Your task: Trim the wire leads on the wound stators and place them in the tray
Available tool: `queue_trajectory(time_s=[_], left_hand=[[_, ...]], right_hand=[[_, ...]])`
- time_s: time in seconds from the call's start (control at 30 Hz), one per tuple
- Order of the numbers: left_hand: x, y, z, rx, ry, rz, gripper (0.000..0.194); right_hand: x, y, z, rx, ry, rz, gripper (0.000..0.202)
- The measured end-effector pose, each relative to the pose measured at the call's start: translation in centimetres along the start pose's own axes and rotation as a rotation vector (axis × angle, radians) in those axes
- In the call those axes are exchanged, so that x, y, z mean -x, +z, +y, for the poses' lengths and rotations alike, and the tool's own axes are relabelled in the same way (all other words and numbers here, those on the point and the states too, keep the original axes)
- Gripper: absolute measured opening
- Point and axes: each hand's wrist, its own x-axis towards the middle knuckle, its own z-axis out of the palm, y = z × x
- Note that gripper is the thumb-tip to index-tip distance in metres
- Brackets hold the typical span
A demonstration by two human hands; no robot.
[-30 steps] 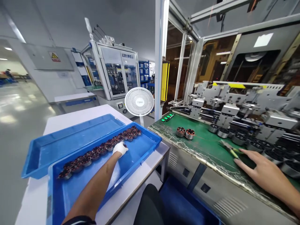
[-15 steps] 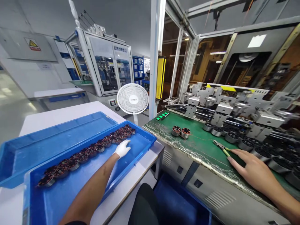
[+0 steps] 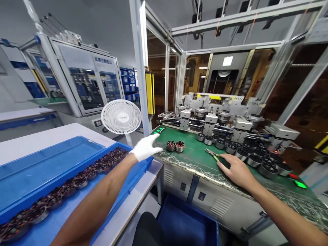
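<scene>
At far left, a shallow blue plastic tray [image 3: 64, 153] was noted; alongside it, a second blue plastic tray [image 3: 61, 205], along which a long row of round, silver-rimmed, copper-wound cores [image 3: 80, 182] was laid. The white-gloved left hand [image 3: 145, 147] was held out near the tray's far end, towards the bench: thumb and fingers spread, nothing seen in the grasp. Just beyond its fingertips, two silver rings with copper windings [image 3: 180, 147] were set side by side on the green bench top [image 3: 192, 162]. Farther right, slim pliers with yellow-green handles [image 3: 214, 154] were pinched between thumb and fingers of the bare right hand [image 3: 235, 169]. Beyond that, black-topped silver rings [image 3: 242, 154] were clustered before the machine. Progress, as judged: tray row dealt with; the copper-wound pair not yet placed in it; the black-topped cluster's stage could not be told.
</scene>
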Motion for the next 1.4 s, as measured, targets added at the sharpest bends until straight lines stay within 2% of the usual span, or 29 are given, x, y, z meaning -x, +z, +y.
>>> queue_trajectory(time_s=[0.1, 0.17, 0.23, 0.33, 0.4, 0.47, 0.5, 0.57, 0.63, 0.7, 0.73, 0.8, 0.87, 0.93, 1.0, 1.07, 1.13, 1.2, 1.27, 1.33, 1.4], left_hand=[[-2.9, 1.6, 3.2, 0.058, 0.117, -0.149, 0.088], [-3.8, 2.3, 4.0, 0.084, 0.136, -0.179, 0.076], [-3.6, 2.5, 4.1, 0.1, 0.132, -0.161, 0.061], [-1.2, 1.9, 4.4, 0.107, 0.106, -0.065, 0.051], [1.7, 1.4, 5.2, 0.103, 0.094, 0.012, 0.049], [5.3, 1.3, 6.5, 0.114, 0.12, 0.095, 0.046], [7.2, 1.5, 7.2, 0.122, 0.152, 0.139, 0.045], [10.8, 2.0, 8.7, 0.117, 0.238, 0.201, 0.044], [13.6, 2.6, 10.1, 0.093, 0.353, 0.248, 0.042], [15.5, 3.1, 11.3, 0.068, 0.461, 0.284, 0.039], [16.1, 3.2, 11.7, 0.06, 0.502, 0.295, 0.038], [17.0, 3.4, 12.2, 0.053, 0.541, 0.289, 0.037], [17.7, 3.7, 12.3, 0.076, 0.546, 0.271, 0.037], [18.3, 4.1, 12.0, 0.14, 0.53, 0.24, 0.04], [18.9, 4.5, 11.8, 0.245, 0.475, 0.137, 0.043], [19.4, 4.9, 11.6, 0.388, 0.381, -0.003, 0.048], [19.8, 5.1, 11.7, 0.532, 0.293, -0.116, 0.053], [20.0, 5.0, 12.0, 0.624, 0.295, -0.156, 0.056], [20.0, 4.6, 12.3, 0.656, 0.39, -0.128, 0.057], [20.0, 4.3, 12.6, 0.653, 0.47, -0.048, 0.057], [20.2, 4.3, 12.6, 0.655, 0.443, 0.016, 0.058]], right_hand=[[0.3, -1.1, -0.5, -0.005, -0.064, 0.22, 0.045], [0.4, -2.1, -0.9, -0.013, -0.112, 0.362, 0.04], [0.5, -2.7, -1.2, -0.025, -0.158, 0.443, 0.038], [0.3, -3.1, -1.5, -0.057, -0.196, 0.481, 0.038], [0.3, -3.4, -2.3, -0.103, -0.188, 0.486, 0.036], [0.5, -3.9, -4.1, -0.157, -0.158, 0.477, 0.031], [0.8, -4.3, -5.5, -0.209, -0.138, 0.441, 0.028], [1.5, -5.3, -9.1, -0.43, -0.078, 0.266, 0.021], [2.2, -6.3, -13.0, -0.801, 0.03, -0.04, 0.021], [2.9, -7.0, -16.1, -1.047, 0.178, -0.314, 0.023], [3.3, -7.3, -17.2, -1.081, 0.239, -0.402, 0.02], [3.8, -7.8, -18.2, -1.068, 0.271, -0.49, 0.013], [4.2, -8.2, -17.9, -0.998, 0.106, -0.438, 0.01], [4.3, -8.6, -17.1, -0.782, -0.251, -0.279, 0.02], [4.4, -9.0, -16.3, -0.47, -0.609, -0.118, 0.03], [4.4, -9.6, -15.8, -0.25, -0.807, -0.057, 0.035], [4.5, -10.2, -15.7, -0.198, -0.857, -0.062, 0.036], [4.5, -10.7, -15.7, -0.202, -0.866, -0.078, 0.037], [4.5, -11.0, -15.4, -0.209, -0.872, -0.081, 0.036], [4.7, -11.0, -14.8, -0.219, -0.871, -0.07, 0.037], [5.3, -10.6, -14.1, -0.245, -0.805, -0.042, 0.036]])
